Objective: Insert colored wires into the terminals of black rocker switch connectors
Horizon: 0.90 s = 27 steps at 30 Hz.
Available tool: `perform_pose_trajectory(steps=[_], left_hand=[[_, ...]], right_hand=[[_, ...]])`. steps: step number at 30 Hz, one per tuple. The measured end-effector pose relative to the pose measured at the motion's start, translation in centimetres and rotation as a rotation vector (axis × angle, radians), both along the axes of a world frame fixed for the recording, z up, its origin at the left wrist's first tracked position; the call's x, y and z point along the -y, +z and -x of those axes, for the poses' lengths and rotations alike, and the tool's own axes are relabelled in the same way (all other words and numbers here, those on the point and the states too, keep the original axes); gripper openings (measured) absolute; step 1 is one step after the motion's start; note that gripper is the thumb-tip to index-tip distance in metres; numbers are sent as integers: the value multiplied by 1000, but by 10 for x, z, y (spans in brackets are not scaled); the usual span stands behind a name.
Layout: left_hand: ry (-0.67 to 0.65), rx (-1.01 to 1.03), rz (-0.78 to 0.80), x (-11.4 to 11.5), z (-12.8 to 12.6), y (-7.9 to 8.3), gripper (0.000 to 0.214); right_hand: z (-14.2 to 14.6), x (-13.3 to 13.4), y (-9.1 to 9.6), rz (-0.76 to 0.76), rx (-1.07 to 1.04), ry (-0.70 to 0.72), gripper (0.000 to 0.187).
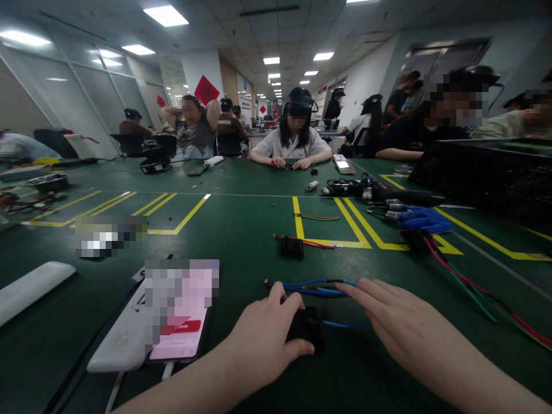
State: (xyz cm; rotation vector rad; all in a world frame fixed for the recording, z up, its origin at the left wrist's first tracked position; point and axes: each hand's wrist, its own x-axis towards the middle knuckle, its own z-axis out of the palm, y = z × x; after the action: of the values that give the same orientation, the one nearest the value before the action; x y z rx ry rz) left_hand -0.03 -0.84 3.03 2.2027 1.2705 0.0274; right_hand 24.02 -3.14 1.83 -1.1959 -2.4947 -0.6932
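My left hand (269, 328) is closed around a black plastic block (314, 330), thumb at its near edge and fingers over its far side. From the block's right side a blue wire (345, 325) runs under my right hand (394, 313). That hand is held flat, its fingers stretched out together and pointing left. Its fingertips are at the bundle of blue wires (317, 286) lying just beyond the block; whether they press on it I cannot tell. A small brass-coloured end (268, 282) shows at the bundle's left tip.
Left of my arm lie a lit phone (183, 322) and a white power bank (123, 333). Beyond my hands are a small black block (292, 248) with red wires and blue-handled tools (425, 219). A black crate (487, 184) stands right. A person (293, 138) sits opposite.
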Motion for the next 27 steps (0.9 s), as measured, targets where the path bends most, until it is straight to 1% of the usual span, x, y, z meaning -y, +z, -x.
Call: perform_pose_trajectory(steps=[3,7,9,12,15,17,21,24,27], left_hand=[[-1,3,-4,0,1,-3,42],[-4,10,-34,0,2,-6,42],[-4,8,-34,0,3,-7,42],[-9,7,-24,0,3,-6,42],[-12,14,-19,1,3,-5,43],[-6,8,-6,1,3,-5,43],[-3,9,-8,1,3,-5,42],[-8,18,-24,0,3,-5,42],[-8,11,-21,0,3,-5,42]], right_hand=[[2,-5,-9,77,-6,-3,52],[9,-4,-7,178,-97,23,54],[12,-1,-3,223,-152,54,51],[11,3,3,265,-199,79,38],[6,3,5,304,-192,44,29],[1,0,4,339,-153,-4,28],[-4,-3,0,458,-97,-75,28],[-4,-4,-1,544,-149,-97,29],[0,-3,-1,623,-221,-87,33]])
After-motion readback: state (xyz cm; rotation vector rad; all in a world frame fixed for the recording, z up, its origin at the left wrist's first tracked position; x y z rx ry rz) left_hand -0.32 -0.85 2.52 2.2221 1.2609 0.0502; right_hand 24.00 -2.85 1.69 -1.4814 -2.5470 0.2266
